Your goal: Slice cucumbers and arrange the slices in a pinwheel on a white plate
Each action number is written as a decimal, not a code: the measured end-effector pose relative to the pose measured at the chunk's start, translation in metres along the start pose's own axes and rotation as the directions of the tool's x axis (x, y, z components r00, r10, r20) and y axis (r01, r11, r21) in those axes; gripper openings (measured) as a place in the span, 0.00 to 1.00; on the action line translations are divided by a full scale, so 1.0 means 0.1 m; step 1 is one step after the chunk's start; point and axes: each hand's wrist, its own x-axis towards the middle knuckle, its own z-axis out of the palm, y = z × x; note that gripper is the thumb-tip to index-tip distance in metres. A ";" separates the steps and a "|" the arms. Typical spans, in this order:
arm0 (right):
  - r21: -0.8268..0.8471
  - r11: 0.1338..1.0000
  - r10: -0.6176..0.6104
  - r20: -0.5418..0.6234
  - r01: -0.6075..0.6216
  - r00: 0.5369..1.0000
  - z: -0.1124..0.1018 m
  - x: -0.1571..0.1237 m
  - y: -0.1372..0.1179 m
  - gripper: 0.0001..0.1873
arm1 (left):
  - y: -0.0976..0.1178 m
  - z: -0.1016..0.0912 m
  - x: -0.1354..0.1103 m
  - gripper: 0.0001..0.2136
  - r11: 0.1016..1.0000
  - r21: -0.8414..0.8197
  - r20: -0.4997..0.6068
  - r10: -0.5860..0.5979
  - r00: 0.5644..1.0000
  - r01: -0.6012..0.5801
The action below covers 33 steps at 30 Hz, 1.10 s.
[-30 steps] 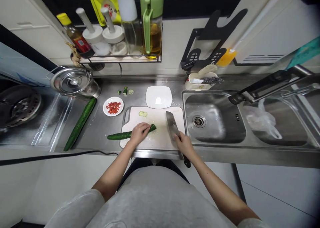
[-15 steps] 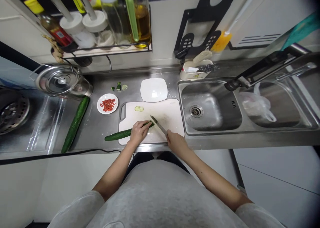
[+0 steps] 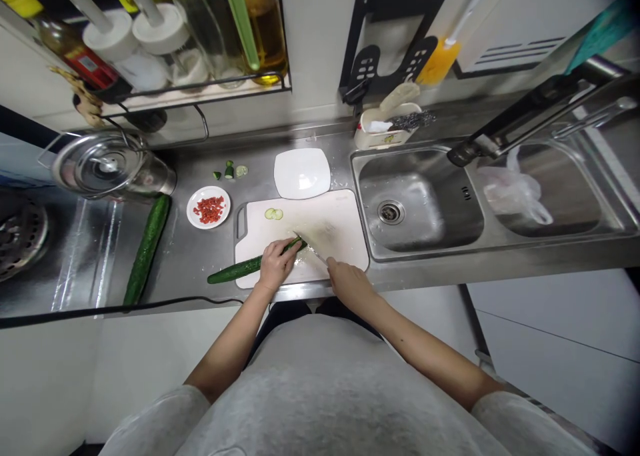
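A long green cucumber (image 3: 236, 271) lies across the left part of a white cutting board (image 3: 330, 209), its left end sticking out past the board. My left hand (image 3: 275, 264) is closed over the cucumber near its right end. In my right hand (image 3: 350, 285) is the handle of a knife (image 3: 316, 253), its blade at the cucumber's cut end, close to my left fingertips. Whether the blade is inside the cucumber I cannot tell. Two pale cucumber slices (image 3: 273, 214) lie overlapping toward the back of the board.
Behind the board is a white square plate (image 3: 302, 173). To the left stand a small plate (image 3: 192, 211) of chopped red pieces, cucumber ends (image 3: 229, 171), a second cucumber (image 3: 147, 251) and a steel pot (image 3: 107, 166). A double sink (image 3: 420, 206) with a faucet (image 3: 520, 119) is at right.
The knife blade has turned from showing its broad side to nearly edge-on at the cucumber's end. My left hand stays on the cucumber. The whole view has shifted slightly.
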 end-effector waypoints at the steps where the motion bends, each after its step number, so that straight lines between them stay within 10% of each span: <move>1: -0.004 1.000 -0.004 -0.002 0.004 1.000 0.00 0.00 0.00 0.11 | 0.00 0.00 0.00 0.17 1.000 -0.009 -0.003 0.004 1.000 -0.004; 33: 0.019 0.999 0.035 0.030 -0.035 0.999 0.08 0.05 -0.10 0.15 | -0.01 0.06 -0.02 0.15 0.997 0.080 -0.015 0.015 1.000 -0.013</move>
